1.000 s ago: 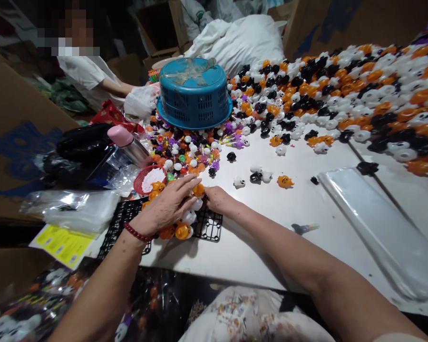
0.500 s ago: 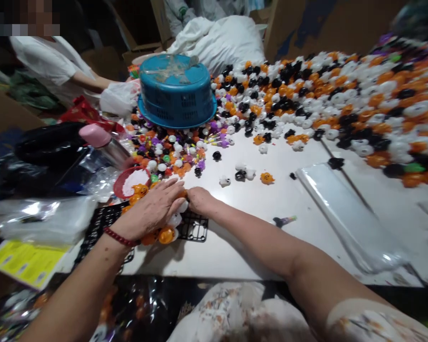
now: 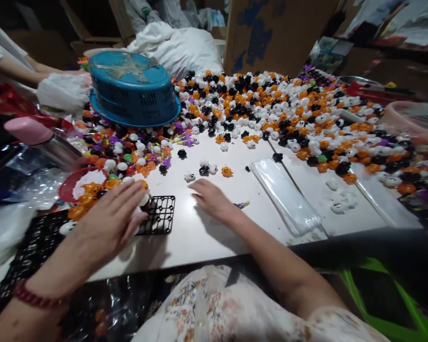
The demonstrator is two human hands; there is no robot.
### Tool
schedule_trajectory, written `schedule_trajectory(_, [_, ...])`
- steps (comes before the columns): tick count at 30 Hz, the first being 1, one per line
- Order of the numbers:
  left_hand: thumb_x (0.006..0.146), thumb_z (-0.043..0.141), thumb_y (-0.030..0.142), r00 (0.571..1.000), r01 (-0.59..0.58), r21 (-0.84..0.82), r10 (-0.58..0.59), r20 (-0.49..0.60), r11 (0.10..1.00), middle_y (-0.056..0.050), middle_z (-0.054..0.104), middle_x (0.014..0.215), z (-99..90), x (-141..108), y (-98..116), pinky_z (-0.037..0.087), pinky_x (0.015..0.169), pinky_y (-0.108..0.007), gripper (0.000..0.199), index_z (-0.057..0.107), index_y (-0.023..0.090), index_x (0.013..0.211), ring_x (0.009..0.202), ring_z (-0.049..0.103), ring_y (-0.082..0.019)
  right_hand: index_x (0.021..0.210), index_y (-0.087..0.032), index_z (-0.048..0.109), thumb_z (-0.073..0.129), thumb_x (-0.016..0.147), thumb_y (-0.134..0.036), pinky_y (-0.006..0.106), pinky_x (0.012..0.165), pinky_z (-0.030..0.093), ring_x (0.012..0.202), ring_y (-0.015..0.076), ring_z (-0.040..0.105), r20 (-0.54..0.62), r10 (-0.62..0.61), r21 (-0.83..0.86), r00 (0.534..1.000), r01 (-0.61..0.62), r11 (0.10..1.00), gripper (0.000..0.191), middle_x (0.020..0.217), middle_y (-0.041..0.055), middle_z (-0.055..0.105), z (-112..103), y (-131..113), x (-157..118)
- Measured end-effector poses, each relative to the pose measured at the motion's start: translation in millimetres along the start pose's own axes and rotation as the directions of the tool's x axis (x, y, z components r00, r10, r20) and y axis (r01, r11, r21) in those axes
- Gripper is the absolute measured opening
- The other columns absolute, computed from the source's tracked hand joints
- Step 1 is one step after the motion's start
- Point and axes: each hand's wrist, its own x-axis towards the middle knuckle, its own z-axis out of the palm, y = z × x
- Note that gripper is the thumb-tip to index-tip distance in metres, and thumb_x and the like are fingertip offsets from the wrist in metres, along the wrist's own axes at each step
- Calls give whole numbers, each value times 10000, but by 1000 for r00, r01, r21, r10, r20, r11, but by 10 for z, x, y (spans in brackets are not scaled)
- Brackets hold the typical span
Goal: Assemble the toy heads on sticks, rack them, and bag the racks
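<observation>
My left hand (image 3: 109, 221) lies palm down with its fingers stretched out, over several orange and white small plastic figures. The orange figures (image 3: 89, 192) show beyond its knuckles, while those under the palm are hidden. They sit on a black plastic grid (image 3: 166, 219), whose right end is bare. My right hand (image 3: 212, 199) is over the white table with its fingers loosely extended and nothing visible in them. Just past its fingertips lie a small white ghost figure (image 3: 190, 177), a black figure (image 3: 204, 170) and an orange figure (image 3: 227, 172).
A large heap of orange, black and white figures (image 3: 271, 102) covers the table's far side. Left of it stands an upturned blue basket (image 3: 130, 90). Clear plastic bags (image 3: 285, 197) lie on the right. A pink-lidded bottle (image 3: 32, 130) and a red bowl (image 3: 69, 185) are on the left.
My right hand has left the figures beside my left hand and moved right, toward the loose figures. My left hand stays over the grid. The view has turned right.
</observation>
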Motion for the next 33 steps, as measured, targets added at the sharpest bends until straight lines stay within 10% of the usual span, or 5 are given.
schedule_trajectory(4, [931, 551, 327, 997, -74, -104, 75, 9, 992, -67, 611, 1371, 210, -494, 580, 559, 1025, -460, 520, 437, 331, 1438, 1210, 622, -271, 1191, -159, 651, 490, 883, -72, 354, 920, 486, 1116, 251, 559, -75, 239, -299, 968, -251, 921, 358, 1226, 146, 585, -520, 449, -878])
schedule_trajectory(9, [939, 544, 249, 988, 137, -37, -139, -63, 990, -130, 670, 1235, 916, -921, 806, 572, 968, -460, 392, 523, 237, 1330, 1116, 660, -281, 1154, -179, 649, 483, 894, -73, 310, 788, 478, 1003, 231, 595, 9, 314, -478, 949, -272, 835, 327, 1194, 133, 594, -397, 630, -1263])
schedule_trajectory(15, [963, 502, 259, 930, 351, 116, -331, -157, 929, -208, 547, 1407, 1379, -964, 719, 500, 1013, -518, 460, 453, 108, 1394, 1257, 547, -338, 995, -175, 616, 473, 957, -166, 293, 660, 413, 806, 202, 596, -39, 149, -378, 988, -152, 913, 148, 956, 81, 644, -19, 319, -1068])
schedule_trajectory(23, [981, 453, 290, 902, 422, 50, -414, -125, 905, -186, 539, 1426, 1472, -779, 726, 493, 1005, -486, 428, 498, 120, 1371, 1253, 548, -305, 986, -183, 589, 446, 949, -192, 294, 678, 410, 770, 197, 590, 7, -34, -87, 999, 34, 996, 148, 897, 76, 661, 444, -80, -787])
schedule_trajectory(33, [966, 455, 210, 843, 493, -45, -489, -225, 869, -165, 610, 1299, 1523, -725, 681, 452, 1081, -501, 395, 527, 122, 1344, 1277, 500, -298, 869, -161, 631, 599, 826, -404, 296, 652, 449, 737, 191, 590, 97, 272, 524, 958, -281, 804, 248, 805, 51, 680, 921, -341, -172])
